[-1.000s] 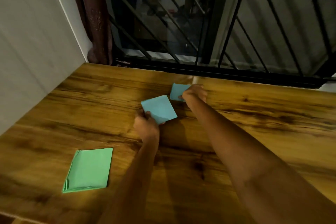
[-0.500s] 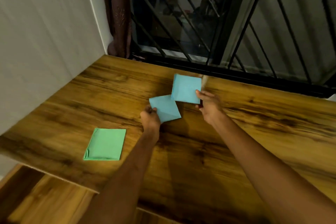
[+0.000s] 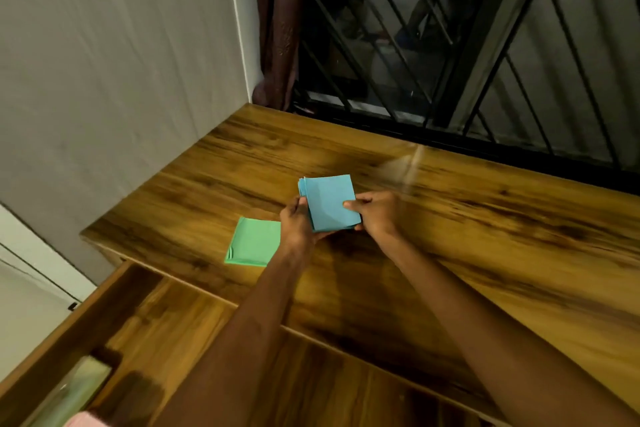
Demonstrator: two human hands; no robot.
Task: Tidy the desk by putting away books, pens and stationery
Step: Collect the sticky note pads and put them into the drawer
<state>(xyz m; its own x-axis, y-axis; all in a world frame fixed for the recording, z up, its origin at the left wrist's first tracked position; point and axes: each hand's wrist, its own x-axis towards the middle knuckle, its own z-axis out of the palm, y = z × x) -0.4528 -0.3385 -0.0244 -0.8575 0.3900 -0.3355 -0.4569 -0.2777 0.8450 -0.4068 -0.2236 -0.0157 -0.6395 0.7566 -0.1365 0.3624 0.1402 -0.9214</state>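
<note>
Wooden worktop (image 3: 450,218) carried a green paper stack (image 3: 254,241) beside the left hand (image 3: 294,222). Both hands – right hand (image 3: 377,215) too – pinched the blue paper stack (image 3: 330,203) just above it. Looked light, floppy, prone to fanning – best gripped at opposite edges.

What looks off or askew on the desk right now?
Little. The blue paper stack, held by the left hand and right hand, is not squared: sheet edges fan out at its upper left corner. The green paper stack on the desk fans slightly at its lower left corner. No spills or damage.
</note>
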